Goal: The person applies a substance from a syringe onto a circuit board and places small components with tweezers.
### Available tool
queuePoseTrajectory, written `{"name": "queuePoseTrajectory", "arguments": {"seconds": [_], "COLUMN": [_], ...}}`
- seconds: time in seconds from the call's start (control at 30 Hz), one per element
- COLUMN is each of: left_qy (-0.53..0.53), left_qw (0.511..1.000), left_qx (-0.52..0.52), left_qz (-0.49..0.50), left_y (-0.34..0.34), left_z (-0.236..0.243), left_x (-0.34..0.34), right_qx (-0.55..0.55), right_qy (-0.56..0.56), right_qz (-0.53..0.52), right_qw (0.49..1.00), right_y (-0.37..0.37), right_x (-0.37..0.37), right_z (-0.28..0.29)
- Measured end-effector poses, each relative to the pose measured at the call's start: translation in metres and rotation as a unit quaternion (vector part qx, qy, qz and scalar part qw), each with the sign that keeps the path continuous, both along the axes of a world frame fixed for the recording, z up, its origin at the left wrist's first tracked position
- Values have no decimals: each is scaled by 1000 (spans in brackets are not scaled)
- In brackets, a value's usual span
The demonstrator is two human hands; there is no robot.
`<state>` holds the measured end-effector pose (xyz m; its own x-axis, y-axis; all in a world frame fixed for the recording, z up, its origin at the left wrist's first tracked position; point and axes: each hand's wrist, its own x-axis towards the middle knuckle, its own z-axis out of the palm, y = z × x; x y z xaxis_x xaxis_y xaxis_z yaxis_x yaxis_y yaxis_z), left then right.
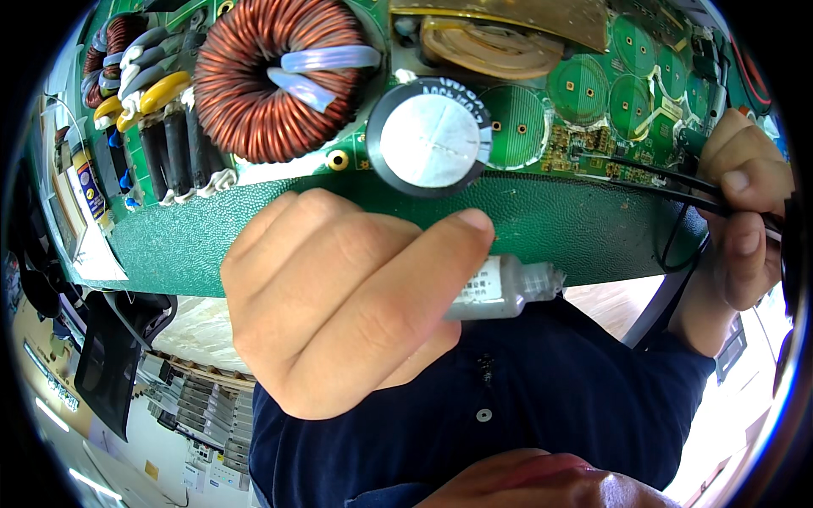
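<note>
Gripped in my left hand (347,305) is a small translucent bottle (495,292) with a white label, lying sideways with its narrow nozzle toward the right. My right hand (749,195) pinches a pair of black tweezers (677,188). Their two prongs are apart and reach left over small parts at the front edge of a green circuit board (614,157); whether the tips touch the board I cannot tell. A large black capacitor (430,140) with a silver top stands at the board's front edge, above the bottle.
A big copper toroid coil (271,80) sits on the board, left of the capacitor. Beyond it are a yellow-taped transformer (495,42) and black-sleeved leads (174,152). Green textured mat (186,233) lies under the board. A marker-like tube (89,186) lies at the left, a dark chair (114,356) below.
</note>
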<state>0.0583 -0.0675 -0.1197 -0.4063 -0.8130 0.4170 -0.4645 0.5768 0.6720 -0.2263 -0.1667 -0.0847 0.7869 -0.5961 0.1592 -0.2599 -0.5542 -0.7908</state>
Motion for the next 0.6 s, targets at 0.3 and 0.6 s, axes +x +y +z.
{"name": "queuePoseTrajectory", "arguments": {"seconds": [0.3, 0.6], "left_qy": [-9, -10], "left_qw": [1000, 1000], "left_qx": [2, 9], "left_qz": [0, -6], "left_y": [0, -1], "left_z": [1, 2], "left_x": [0, 0], "right_qx": [9, -19], "right_qy": [1, -2], "right_qz": [-3, -9], "right_qw": [1000, 1000], "right_y": [1, 3], "right_x": [2, 7], "right_z": [2, -1]}}
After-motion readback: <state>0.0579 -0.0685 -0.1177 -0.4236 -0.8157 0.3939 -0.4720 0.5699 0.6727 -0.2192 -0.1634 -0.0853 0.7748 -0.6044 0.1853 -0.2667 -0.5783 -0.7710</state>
